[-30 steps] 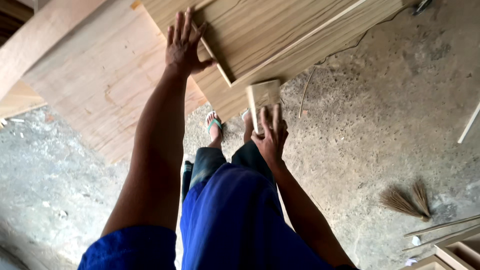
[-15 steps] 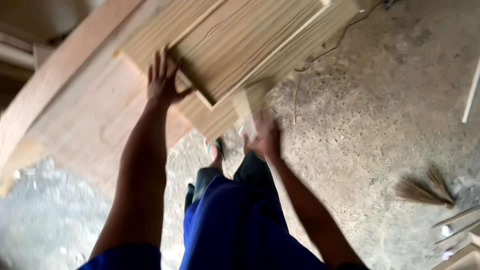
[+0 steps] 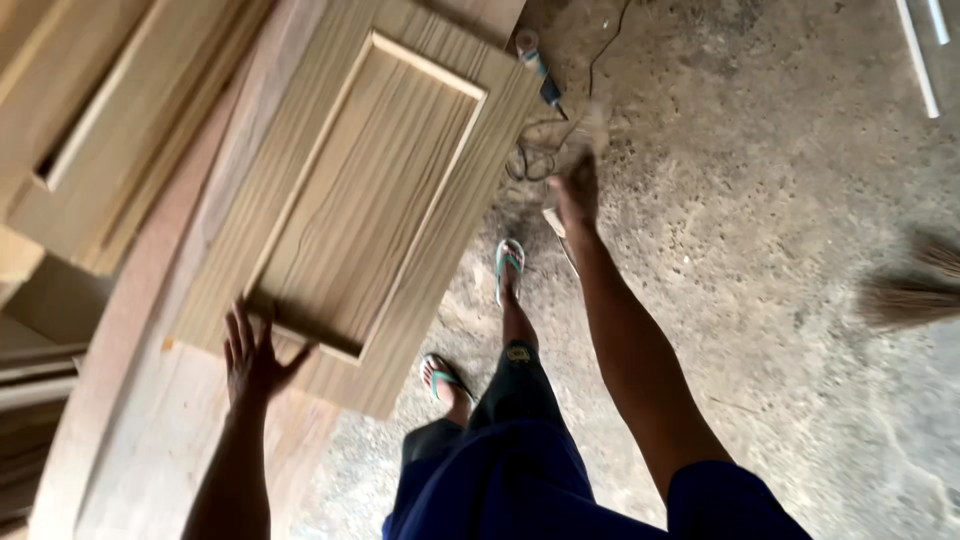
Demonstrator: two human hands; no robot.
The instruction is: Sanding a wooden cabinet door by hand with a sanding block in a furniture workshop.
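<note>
Your door panel (image 3: 360, 190) hangs over the bench (image 3: 150, 420) edge at its near corner, and only your left hand (image 3: 250, 355) steadies it. If that palm slips or presses on the overhanging part, I judge the panel could tip or slide off toward your feet, and you wear only open sandals (image 3: 510, 262) beneath that edge. A cable (image 3: 575, 90) trails on the floor just beyond the panel's far corner, leading from a small power tool (image 3: 535, 62) that lies there; stepping forward without looking could snag it.

Left hand: fingers spread wide and flat, palm down on the panel's near end, at the lower rail of the raised frame. It presses, it does not grip.

Right hand (image 3: 578, 190): out to the right of the panel, over the floor, well clear of the wood. It is blurred, so I cannot tell whether it is closed or loose, nor whether the pale shape by it is something you hold.

The panel lies flat on the bench, slanted, its long side running away from you. More framed panels (image 3: 90, 130) are stacked left of it. A broom (image 3: 915, 290) lies on the floor far to the panel's right
</note>
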